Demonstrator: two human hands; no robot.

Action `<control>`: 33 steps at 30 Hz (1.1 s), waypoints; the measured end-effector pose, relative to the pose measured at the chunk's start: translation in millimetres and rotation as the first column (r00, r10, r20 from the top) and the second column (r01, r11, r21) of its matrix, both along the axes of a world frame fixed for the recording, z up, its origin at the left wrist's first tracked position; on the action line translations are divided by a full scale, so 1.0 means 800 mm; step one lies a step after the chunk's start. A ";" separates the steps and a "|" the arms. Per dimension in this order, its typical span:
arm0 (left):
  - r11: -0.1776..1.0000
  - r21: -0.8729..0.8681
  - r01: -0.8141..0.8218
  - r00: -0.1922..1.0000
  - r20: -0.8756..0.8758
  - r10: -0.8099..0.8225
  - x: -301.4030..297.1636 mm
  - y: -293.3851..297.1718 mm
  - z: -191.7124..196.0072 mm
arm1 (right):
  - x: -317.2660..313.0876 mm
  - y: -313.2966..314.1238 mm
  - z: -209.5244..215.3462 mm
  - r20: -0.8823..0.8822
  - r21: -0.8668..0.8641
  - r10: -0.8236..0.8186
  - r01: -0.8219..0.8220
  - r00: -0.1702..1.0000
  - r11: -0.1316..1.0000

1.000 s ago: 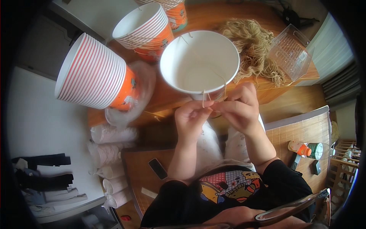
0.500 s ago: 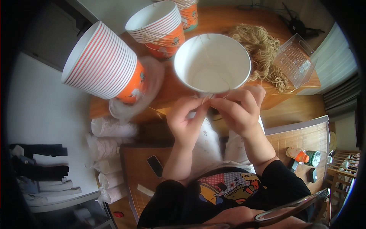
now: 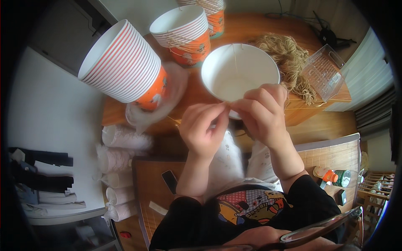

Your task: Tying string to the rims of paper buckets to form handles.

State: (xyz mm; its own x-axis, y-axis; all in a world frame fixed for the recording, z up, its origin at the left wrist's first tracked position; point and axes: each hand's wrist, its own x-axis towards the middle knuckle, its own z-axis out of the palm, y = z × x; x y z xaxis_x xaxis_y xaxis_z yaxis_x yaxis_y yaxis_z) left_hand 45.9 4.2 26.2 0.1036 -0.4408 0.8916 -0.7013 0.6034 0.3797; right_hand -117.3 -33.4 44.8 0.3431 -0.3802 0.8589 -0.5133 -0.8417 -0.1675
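Observation:
A white paper bucket (image 3: 240, 69) stands at the table's near edge, its open mouth tilted toward me. A thin beige string (image 3: 235, 58) hangs from its far rim down the inside. Just in front of the near rim, my left hand (image 3: 204, 125) and my right hand (image 3: 263, 115) meet at the fingertips. Both are closed in a pinch on the string, which is mostly hidden by the fingers. The right knuckles cover part of the near right rim. Right behind the bucket lies a loose heap of beige strings (image 3: 289, 62).
To the left leans a tall stack of orange and white paper buckets (image 3: 123, 62) in clear plastic. Behind it stand buckets with strings (image 3: 184, 35). A clear plastic box (image 3: 324, 71) sits at the table's right end. Wrapped bucket stacks (image 3: 119, 161) lie below left, near a phone (image 3: 170, 181).
The bucket sits slightly farther right and lower in view, and the right hand now overlaps its near rim. Both hands stay pinched together.

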 end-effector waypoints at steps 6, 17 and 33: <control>0.998 0.017 0.067 0.996 -0.068 -0.066 -0.005 0.001 0.000 | -0.001 0.000 0.008 0.015 0.023 0.052 -0.053 0.999 0.998; 0.898 0.194 0.396 0.789 -0.573 -0.224 -0.020 0.005 -0.018 | 0.006 0.001 -0.021 0.331 -0.042 0.160 -0.155 0.930 0.987; 0.900 0.229 0.371 0.835 -0.506 -0.216 -0.021 0.020 -0.026 | 0.009 0.008 -0.017 0.290 -0.054 0.115 -0.103 0.950 0.993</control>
